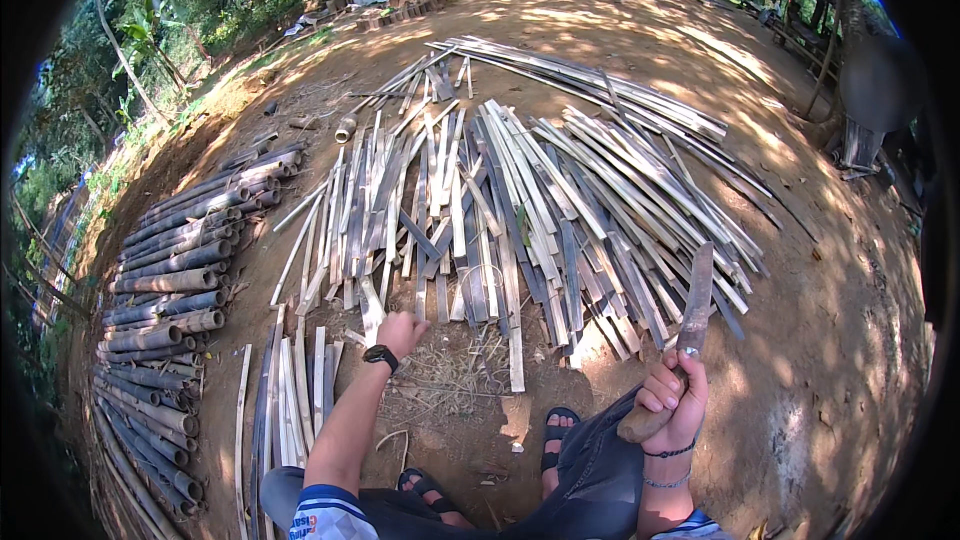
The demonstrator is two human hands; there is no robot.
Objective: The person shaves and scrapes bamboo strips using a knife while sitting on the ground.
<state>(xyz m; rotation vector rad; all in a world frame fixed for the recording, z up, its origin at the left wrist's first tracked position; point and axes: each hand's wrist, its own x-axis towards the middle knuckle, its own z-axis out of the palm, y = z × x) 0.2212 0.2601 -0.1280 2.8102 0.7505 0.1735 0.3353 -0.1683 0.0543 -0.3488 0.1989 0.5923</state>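
My right hand (675, 395) is wrapped round the wooden handle of a machete (697, 290), its broad, worn blade pointing up and away from me. At the near edge of a large pile of split bamboo strips (515, 200), my left hand (402, 334) is closed on a pale bamboo strip (371, 308). The hand hides part of its grip on that strip. Pale inner faces and dark outer skins show among the piled strips, which fan out toward the far side.
Dark whole bamboo poles (165, 330) lie stacked at the left. Beside my left leg is a smaller bundle of strips (290, 380). Dry shavings (455, 375) cover the dirt before my sandalled feet (430, 490). A post and wooden structure (830, 50) stand at the far right.
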